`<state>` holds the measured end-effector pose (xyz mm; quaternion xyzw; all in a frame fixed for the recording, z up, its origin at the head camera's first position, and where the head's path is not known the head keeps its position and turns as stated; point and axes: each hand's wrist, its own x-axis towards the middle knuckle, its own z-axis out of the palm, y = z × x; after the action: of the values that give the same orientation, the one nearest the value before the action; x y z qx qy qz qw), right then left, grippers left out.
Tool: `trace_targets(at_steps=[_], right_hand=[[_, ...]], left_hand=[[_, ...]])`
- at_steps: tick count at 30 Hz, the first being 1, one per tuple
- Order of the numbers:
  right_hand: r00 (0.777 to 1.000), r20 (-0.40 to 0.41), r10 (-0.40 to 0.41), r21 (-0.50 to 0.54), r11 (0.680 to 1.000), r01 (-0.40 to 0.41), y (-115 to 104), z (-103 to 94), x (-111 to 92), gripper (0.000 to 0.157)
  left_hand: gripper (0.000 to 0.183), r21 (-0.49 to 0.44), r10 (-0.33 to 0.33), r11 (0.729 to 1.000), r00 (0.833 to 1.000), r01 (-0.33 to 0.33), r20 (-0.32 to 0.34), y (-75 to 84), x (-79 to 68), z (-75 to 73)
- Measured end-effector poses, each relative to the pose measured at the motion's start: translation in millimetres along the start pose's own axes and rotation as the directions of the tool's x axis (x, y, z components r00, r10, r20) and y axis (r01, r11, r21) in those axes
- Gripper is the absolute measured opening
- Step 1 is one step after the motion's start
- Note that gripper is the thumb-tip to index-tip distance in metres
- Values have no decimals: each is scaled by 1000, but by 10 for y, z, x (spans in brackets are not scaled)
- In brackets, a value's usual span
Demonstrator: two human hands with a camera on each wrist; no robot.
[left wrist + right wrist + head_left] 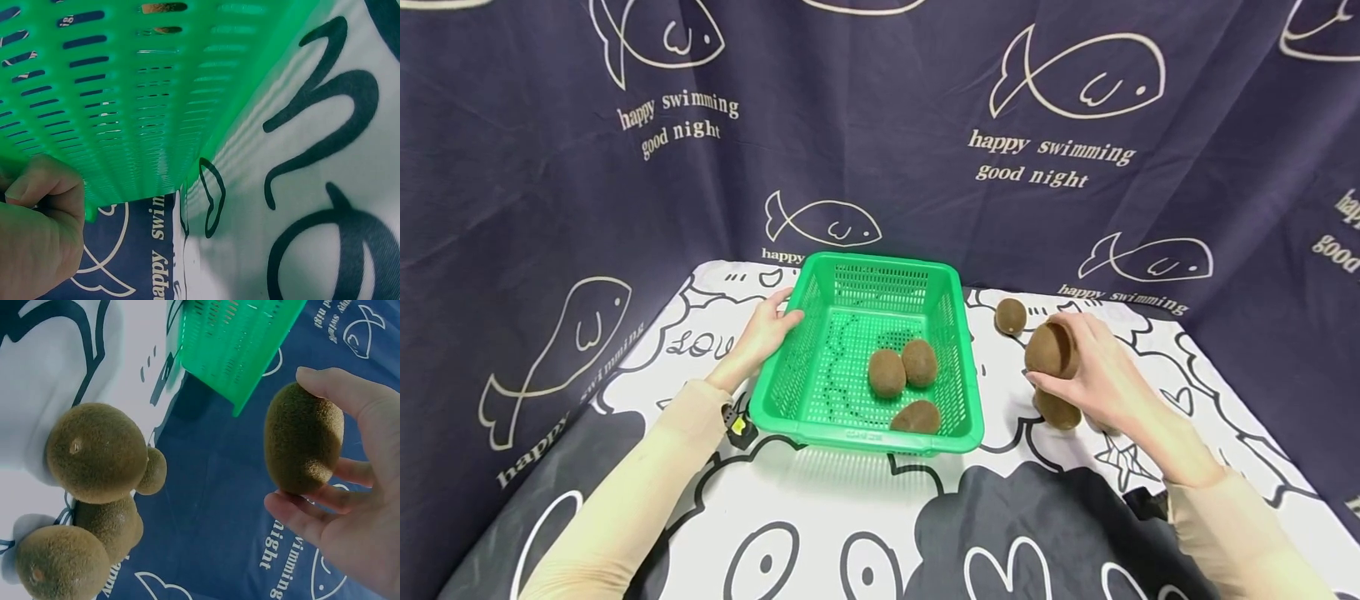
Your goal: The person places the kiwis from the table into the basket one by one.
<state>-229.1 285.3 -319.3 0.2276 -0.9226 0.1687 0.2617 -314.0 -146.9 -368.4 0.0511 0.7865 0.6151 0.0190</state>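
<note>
A green plastic basket stands on the table with three brown kiwis inside, one of them a kiwi near the middle. My left hand grips the basket's left rim; in the left wrist view its fingers curl at the basket's edge. To the right of the basket, my right hand holds a kiwi between thumb and fingers, raised above the table. Beneath that hand lies another kiwi, partly hidden. The right wrist view has several kiwis grouped on the cloth.
A single kiwi lies farther back, right of the basket. The tablecloth is white with black drawings. Behind the table and along its sides hangs a dark blue curtain with fish prints.
</note>
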Motion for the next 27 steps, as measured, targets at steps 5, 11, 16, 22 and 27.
trace_targets(at_steps=[5, 11, 16, 22, 27], right_hand=[[1000, 5, -6, 12, 1000, 5, 9, 40, 47, 73], [1000, 5, -15, 15, 1000, 15, -1, 66, 84, 71], [998, -7, -56, 17, 998, 56, -26, 91, 127, 71], [995, -8, -95, 31, 995, 95, -81, 129, 194, 71], [996, 7, -91, 48, 995, 90, -151, 166, 261, 71]], left_hand=[[56, -5, -5, 1000, 1000, 5, 9, 32, -2, -10], [56, -12, -17, 1000, 1000, 17, 19, 123, -51, -9], [56, 4, -21, 1000, 1000, 21, 14, 97, -34, -7], [56, 38, -1, 999, 1000, 1, -3, 0, 25, -9], [55, 39, 8, 999, 1000, -7, -8, -15, 28, 1]])
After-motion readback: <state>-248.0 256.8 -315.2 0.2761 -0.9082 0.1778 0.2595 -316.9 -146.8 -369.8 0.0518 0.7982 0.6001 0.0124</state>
